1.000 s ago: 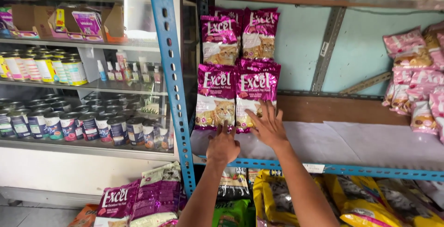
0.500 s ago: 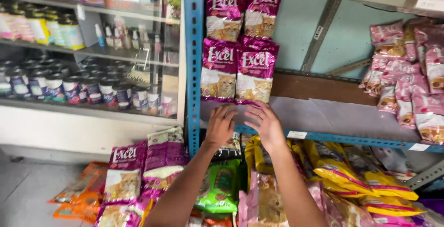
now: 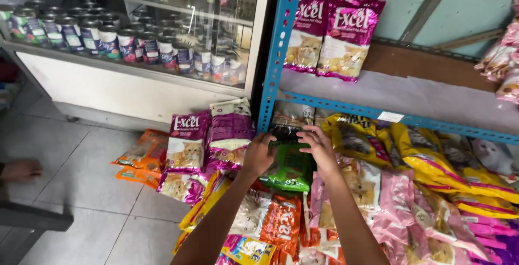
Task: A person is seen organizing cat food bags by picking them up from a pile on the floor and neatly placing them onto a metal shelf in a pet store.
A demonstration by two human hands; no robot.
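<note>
My left hand and my right hand are down below the blue shelf board, one on each side of a green pet food bag. The left hand's fingers curl on the bag's upper left edge. The right hand's fingers lie over its top right corner. The bag stands among other bags in the lower tier. Two magenta pet food bags with a cat picture stand upright on the shelf above.
A blue shelf upright stands left of my hands. Beyond it is a glass cabinet with several cans. Magenta bags and orange bags lean on the tiled floor. Yellow bags and pink bags fill the right. Another person's hand shows at far left.
Both hands have come down from the magenta bags on the shelf to the green bag in the lower tier. My view has tilted down and to the left.
</note>
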